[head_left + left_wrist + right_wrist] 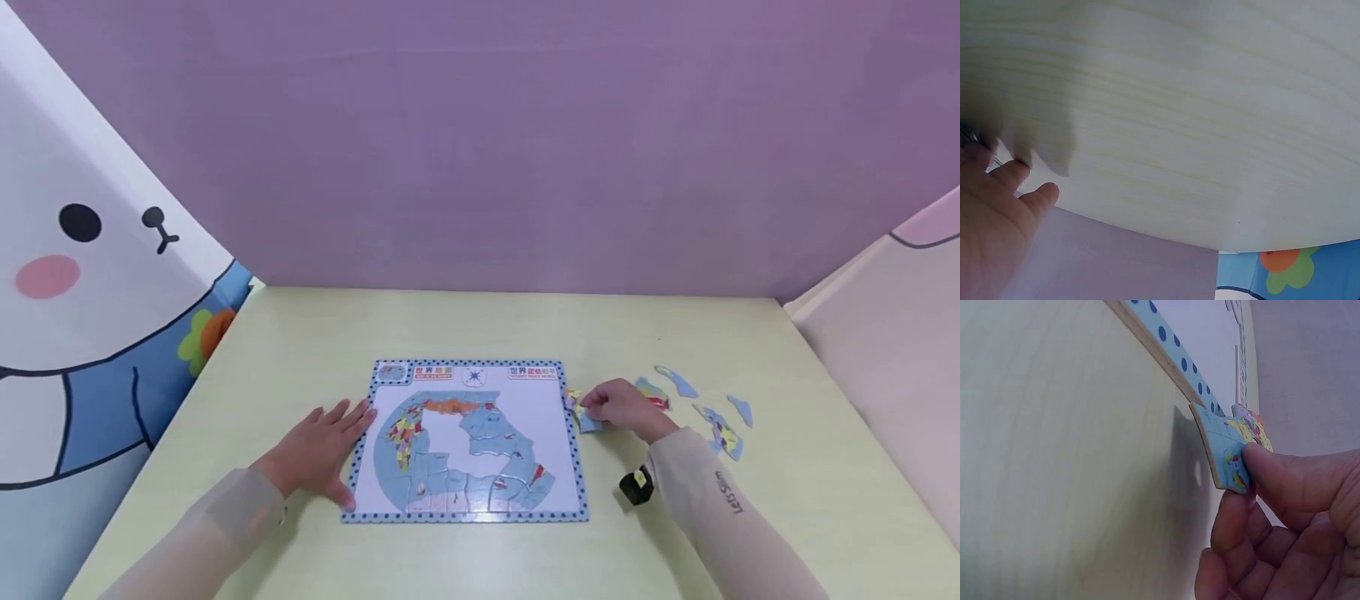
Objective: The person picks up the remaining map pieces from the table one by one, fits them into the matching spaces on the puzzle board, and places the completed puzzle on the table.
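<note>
A world-map jigsaw board with a dotted blue border lies on the table, its map partly filled with pieces around a white gap. My left hand rests at the board's left edge, fingers spread and thumb by the lower left corner. In the left wrist view, its fingertips lie close by that edge. Just off the board's right edge, my right hand pinches a jigsaw piece between thumb and fingers. The piece is light blue with yellow, red and purple patches, and it is tilted over the table.
Several loose pieces lie right of my right hand: a thin blue one, a green and red one, a small blue one and a yellow and purple one. A purple wall stands behind the table.
</note>
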A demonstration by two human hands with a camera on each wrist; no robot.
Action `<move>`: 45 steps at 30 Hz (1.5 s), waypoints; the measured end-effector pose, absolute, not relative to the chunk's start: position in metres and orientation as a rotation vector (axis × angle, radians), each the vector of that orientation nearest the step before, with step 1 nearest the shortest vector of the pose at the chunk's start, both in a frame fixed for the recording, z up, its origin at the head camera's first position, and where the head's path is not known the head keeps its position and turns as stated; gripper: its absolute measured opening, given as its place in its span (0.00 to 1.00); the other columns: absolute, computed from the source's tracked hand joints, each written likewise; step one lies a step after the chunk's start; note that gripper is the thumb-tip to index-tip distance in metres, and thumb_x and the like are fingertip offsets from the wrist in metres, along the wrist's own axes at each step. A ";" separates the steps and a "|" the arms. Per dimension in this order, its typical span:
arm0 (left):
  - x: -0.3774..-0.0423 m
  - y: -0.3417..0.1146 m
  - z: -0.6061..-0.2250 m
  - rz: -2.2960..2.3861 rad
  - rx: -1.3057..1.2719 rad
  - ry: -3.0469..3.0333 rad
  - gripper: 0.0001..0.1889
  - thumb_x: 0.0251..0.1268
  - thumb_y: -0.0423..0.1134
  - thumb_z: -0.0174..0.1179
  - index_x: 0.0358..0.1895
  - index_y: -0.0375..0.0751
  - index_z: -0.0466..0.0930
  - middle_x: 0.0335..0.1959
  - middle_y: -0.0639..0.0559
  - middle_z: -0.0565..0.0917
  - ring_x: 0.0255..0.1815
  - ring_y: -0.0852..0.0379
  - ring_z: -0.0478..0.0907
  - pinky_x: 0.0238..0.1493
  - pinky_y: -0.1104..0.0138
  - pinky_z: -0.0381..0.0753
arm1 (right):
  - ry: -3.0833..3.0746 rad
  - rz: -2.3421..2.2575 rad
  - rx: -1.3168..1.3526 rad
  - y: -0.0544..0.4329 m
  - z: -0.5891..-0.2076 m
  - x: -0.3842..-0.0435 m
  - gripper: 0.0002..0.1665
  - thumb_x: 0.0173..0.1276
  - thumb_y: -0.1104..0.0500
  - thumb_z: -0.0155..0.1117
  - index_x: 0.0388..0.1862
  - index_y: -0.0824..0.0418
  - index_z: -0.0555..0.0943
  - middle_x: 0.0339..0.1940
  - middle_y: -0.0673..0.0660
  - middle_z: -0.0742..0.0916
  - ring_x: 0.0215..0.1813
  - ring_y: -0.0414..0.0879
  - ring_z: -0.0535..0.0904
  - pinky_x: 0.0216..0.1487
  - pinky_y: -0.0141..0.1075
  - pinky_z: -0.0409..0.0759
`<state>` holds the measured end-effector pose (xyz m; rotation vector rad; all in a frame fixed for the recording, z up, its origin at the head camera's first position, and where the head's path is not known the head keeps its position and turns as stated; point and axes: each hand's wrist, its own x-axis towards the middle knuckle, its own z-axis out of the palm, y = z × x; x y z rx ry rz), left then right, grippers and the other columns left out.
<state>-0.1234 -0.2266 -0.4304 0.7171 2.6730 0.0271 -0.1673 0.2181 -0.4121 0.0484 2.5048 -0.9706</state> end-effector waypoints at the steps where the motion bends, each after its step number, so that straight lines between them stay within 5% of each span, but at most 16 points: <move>1: -0.124 -0.226 -0.431 0.024 0.716 2.672 0.67 0.28 0.75 0.68 0.73 0.35 0.56 0.74 0.39 0.57 0.73 0.32 0.49 0.65 0.35 0.52 | 2.501 -0.976 0.047 0.218 -0.412 -0.167 0.11 0.66 0.68 0.61 0.46 0.69 0.82 0.37 0.56 0.84 0.34 0.46 0.74 0.36 0.35 0.74; 11: -0.122 -0.226 -0.431 0.025 0.695 2.662 0.67 0.28 0.74 0.68 0.73 0.35 0.56 0.74 0.39 0.56 0.73 0.32 0.49 0.65 0.35 0.52 | 2.478 -1.041 -0.013 0.209 -0.416 -0.166 0.11 0.65 0.70 0.59 0.45 0.71 0.82 0.28 0.54 0.81 0.25 0.44 0.71 0.30 0.33 0.72; 45: -0.123 -0.224 -0.428 0.020 0.688 2.670 0.66 0.29 0.73 0.69 0.73 0.36 0.56 0.75 0.40 0.56 0.73 0.32 0.49 0.65 0.36 0.53 | 2.534 -0.955 -0.040 0.165 -0.417 -0.177 0.08 0.67 0.67 0.61 0.42 0.66 0.84 0.38 0.56 0.85 0.36 0.46 0.76 0.38 0.35 0.77</move>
